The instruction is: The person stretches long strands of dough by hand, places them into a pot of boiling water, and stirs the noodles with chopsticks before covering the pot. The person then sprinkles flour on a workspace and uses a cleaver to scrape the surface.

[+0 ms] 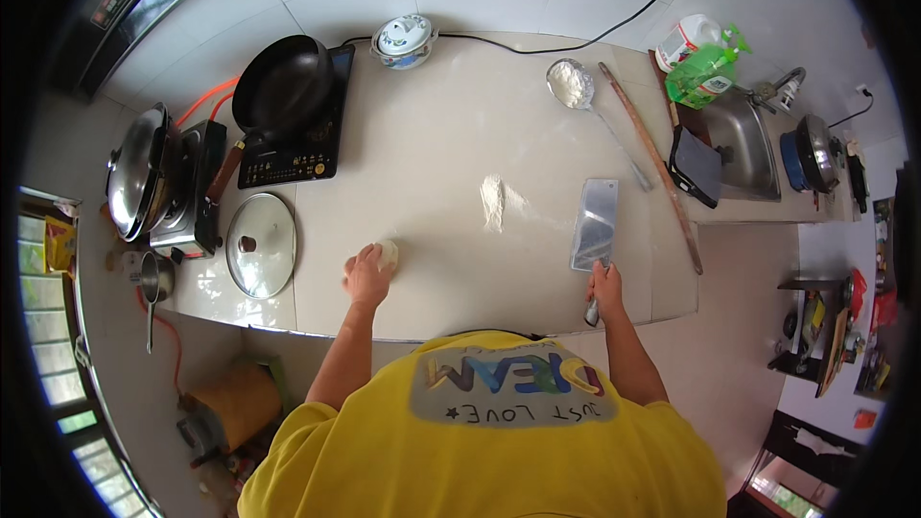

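My left hand rests over a pale lump of dough on the tiled countertop; its fingers cover part of the lump. On the right, my right hand grips the handle of a metal cleaver, whose broad blade points away from me, low over or on the counter. Between the hands and farther back lies a streak of white flour. A metal ladle with flour in its bowl lies at the back right, beside a long wooden rolling pin.
At the left are a glass lid, a black wok on an induction cooker, and a lidded pot on a gas stove. A lidded bowl stands by the wall. Bottles and a sink are at right.
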Motion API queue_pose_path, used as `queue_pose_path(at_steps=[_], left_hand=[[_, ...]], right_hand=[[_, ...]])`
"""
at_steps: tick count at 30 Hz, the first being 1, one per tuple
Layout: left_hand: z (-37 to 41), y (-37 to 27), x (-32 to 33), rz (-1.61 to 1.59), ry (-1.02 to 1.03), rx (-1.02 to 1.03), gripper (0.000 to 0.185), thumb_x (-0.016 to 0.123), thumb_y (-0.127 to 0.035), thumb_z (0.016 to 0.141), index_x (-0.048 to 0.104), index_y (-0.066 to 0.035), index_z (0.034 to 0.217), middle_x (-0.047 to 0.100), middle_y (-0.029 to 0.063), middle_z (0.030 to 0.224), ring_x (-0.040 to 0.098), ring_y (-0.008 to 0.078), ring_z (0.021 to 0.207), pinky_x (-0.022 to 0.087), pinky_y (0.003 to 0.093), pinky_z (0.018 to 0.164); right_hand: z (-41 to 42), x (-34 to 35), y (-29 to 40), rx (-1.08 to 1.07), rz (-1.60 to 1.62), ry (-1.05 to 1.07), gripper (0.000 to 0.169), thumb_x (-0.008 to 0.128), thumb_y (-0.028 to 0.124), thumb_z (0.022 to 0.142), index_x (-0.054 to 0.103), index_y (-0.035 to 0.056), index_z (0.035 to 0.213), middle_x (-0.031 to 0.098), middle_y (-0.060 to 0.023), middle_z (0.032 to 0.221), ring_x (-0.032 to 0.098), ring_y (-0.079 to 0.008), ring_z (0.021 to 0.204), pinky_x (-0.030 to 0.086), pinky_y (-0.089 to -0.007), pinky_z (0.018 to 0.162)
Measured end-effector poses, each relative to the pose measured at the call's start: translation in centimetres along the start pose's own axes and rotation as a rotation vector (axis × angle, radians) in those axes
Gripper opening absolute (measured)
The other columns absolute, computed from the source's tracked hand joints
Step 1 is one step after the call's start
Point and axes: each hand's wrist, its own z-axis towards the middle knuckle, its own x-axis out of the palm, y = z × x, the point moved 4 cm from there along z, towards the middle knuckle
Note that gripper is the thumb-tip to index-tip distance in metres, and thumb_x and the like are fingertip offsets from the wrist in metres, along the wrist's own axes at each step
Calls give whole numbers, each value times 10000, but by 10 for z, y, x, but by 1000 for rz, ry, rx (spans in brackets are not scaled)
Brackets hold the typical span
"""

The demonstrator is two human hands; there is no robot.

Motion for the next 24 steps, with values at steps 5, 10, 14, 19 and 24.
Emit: queue_pose_path(at_steps=[5, 10, 14, 19, 24], left_hand=[[0, -36, -17, 226, -255, 111, 366, 565, -207, 732, 538, -171, 1095, 460, 31, 1170, 380, 253, 1078, 334, 446, 879], [19, -107, 61, -264, -272, 337, 595, 577, -132, 765, 281, -10, 1266, 322, 172, 1282, 276, 349, 1198, 255, 417, 991], [49, -150, 99, -249, -228, 339, 521, 436, -197, 840, 243, 5, 1280, 276, 188, 1310, 224, 331, 1233, 171, 400, 1033], [76, -192, 105, -399, -199, 489, 503, 365, -247, 867, 246, 15, 1279, 267, 200, 1314, 224, 334, 1235, 158, 405, 1036], [83, -213, 99, -641, -172, 460, 471, 325, -239, 877, 276, 18, 1269, 297, 200, 1299, 251, 352, 1217, 205, 385, 1020]], right_hand=[[11, 12, 12, 16, -53, 109, 246, 435, 241, 880, 369, 48, 742, 400, -29, 471, 385, -114, 334, 331, -264, 310], [21, 43, 18, 31, -176, 243, 231, 436, 229, 878, 391, 22, 787, 418, -32, 484, 388, -119, 340, 335, -263, 332], [22, 68, 26, 69, -252, 290, 201, 430, 210, 877, 417, 11, 858, 432, -32, 495, 410, -119, 344, 347, -263, 343], [18, 102, 30, 43, -197, 355, 200, 442, 203, 871, 414, 5, 864, 446, -39, 473, 410, -117, 329, 343, -269, 329], [15, 133, 33, 33, -149, 421, 206, 444, 202, 870, 392, 6, 832, 444, -46, 472, 405, -119, 319, 345, -264, 326]])
